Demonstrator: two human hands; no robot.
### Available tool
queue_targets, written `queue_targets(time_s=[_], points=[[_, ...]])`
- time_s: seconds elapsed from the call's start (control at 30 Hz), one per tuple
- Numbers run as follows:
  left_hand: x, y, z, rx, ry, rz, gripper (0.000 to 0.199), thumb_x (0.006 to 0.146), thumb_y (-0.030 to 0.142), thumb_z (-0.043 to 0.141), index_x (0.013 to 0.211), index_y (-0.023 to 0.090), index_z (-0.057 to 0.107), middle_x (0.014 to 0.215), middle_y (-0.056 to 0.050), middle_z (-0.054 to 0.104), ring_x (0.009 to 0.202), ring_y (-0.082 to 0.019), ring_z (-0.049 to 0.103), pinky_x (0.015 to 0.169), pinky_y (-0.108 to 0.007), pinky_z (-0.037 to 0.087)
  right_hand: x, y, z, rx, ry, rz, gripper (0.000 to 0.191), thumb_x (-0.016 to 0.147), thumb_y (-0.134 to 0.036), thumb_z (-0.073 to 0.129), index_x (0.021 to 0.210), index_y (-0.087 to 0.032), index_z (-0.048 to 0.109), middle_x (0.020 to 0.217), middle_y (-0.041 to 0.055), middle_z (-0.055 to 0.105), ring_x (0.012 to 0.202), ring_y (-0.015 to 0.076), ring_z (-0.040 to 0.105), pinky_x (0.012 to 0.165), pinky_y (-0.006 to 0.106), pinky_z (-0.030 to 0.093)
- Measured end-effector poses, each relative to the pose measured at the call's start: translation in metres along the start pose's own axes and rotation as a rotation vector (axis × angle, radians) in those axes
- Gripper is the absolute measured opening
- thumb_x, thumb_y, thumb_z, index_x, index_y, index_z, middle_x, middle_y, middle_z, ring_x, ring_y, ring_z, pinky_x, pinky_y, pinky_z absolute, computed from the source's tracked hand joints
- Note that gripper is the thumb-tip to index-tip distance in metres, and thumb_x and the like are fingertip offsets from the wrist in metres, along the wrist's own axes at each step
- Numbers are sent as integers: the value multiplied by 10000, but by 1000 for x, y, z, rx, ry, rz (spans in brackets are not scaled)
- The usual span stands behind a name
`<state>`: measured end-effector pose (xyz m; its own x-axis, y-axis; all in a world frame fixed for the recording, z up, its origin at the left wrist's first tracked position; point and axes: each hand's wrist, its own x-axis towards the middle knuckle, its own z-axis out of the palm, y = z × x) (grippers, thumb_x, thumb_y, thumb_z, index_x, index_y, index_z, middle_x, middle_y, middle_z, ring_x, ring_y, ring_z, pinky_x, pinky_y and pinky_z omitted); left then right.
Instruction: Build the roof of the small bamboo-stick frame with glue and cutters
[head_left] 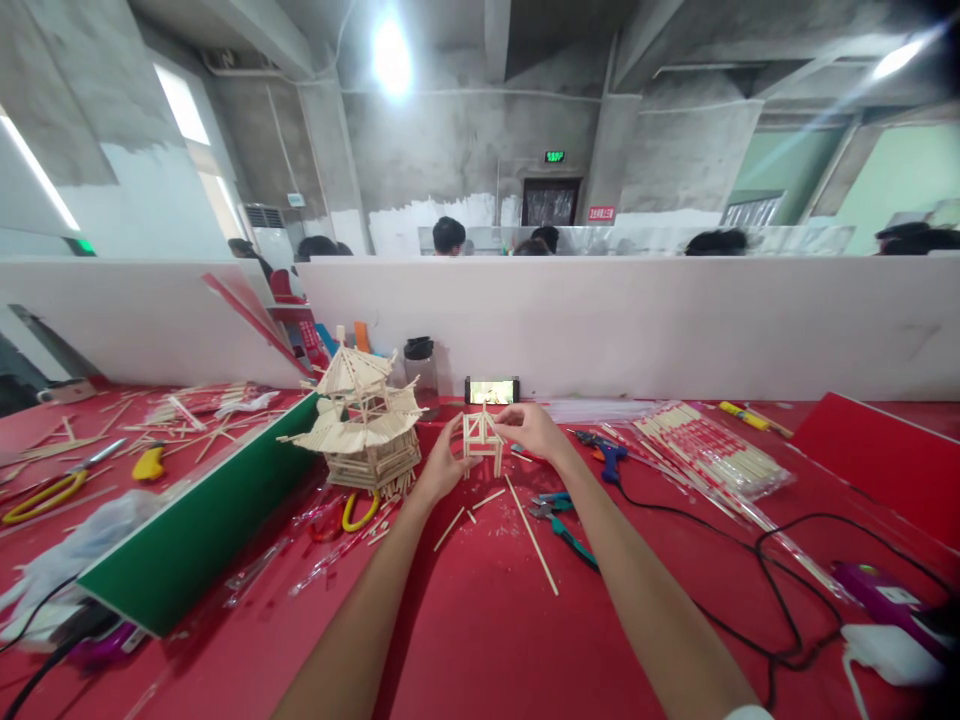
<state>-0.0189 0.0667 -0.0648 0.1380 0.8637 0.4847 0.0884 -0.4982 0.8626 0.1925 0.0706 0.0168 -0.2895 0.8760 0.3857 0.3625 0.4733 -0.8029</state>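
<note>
A small open frame of wooden sticks point(482, 450) with a peaked top stands on the red table point(480, 640). My left hand point(444, 465) is at its left side, fingers curved against the frame. From the right, my right hand point(531, 430) pinches at the frame's upper part with thumb and forefinger. Left of my hands stands a larger tiered pagoda model point(364, 415) of sticks. Loose sticks point(532, 535) lie on the table in front of the frame.
Right: pliers point(562, 525), a blue glue gun point(606, 452) with a black cable, packed sticks point(712, 450). Behind: a phone point(492, 391), a bottle point(420, 370), a white partition point(637, 325). Left: a green board point(210, 520), yellow-handled scissors point(52, 495).
</note>
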Motion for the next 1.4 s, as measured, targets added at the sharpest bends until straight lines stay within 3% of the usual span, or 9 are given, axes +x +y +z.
queue_targets(time_s=[0.3,0.63,0.87,1.03,1.17,1.3,1.4], points=[[-2,-10,-4,-45,-31,-2,894,653,203,847,1444,274,437,1431,-130,497,1362,-334,448,1132,-515,367,-5,-10,2,-75,-8,29,179,806,-328,678,804,-164,747,769,58,753,708,185,679,628,248,479],[-2,-10,-5,39,-17,30,866,670,203,832,1440,274,442,1447,-120,481,1387,-326,417,1179,-522,288,0,-3,5,-67,5,40,146,770,-293,686,766,-156,738,734,49,746,673,175,671,609,236,460],[-1,-17,-6,-18,-47,24,899,674,229,836,1463,270,408,1457,-137,475,1378,-334,430,1133,-506,369,2,8,4,-17,-5,22,183,772,-342,698,800,-166,738,785,56,751,728,187,684,657,256,490],[-1,-19,-6,-7,-34,47,882,674,219,832,1455,256,423,1460,-137,478,1387,-333,422,1150,-504,347,2,10,2,-8,0,15,220,752,-367,719,820,-158,726,793,66,739,738,190,676,663,267,496],[-1,-20,-5,32,-22,48,877,685,220,827,1457,244,411,1473,-142,464,1392,-324,419,1155,-505,340,2,5,-12,-16,21,-22,235,781,-393,688,827,-164,716,810,65,738,757,190,671,720,290,507],[-3,-21,-3,37,-13,27,876,670,229,842,1441,231,425,1457,-149,483,1366,-314,454,1171,-523,310,-5,7,-42,-80,59,-37,228,806,-392,648,827,-173,711,837,68,747,789,197,680,754,296,499],[-6,-22,-2,-17,-33,-16,852,681,242,835,1432,239,434,1446,-148,496,1353,-321,467,1141,-535,354,-21,15,-62,-158,76,-9,216,805,-380,641,817,-175,710,815,60,746,768,197,676,738,295,490]])
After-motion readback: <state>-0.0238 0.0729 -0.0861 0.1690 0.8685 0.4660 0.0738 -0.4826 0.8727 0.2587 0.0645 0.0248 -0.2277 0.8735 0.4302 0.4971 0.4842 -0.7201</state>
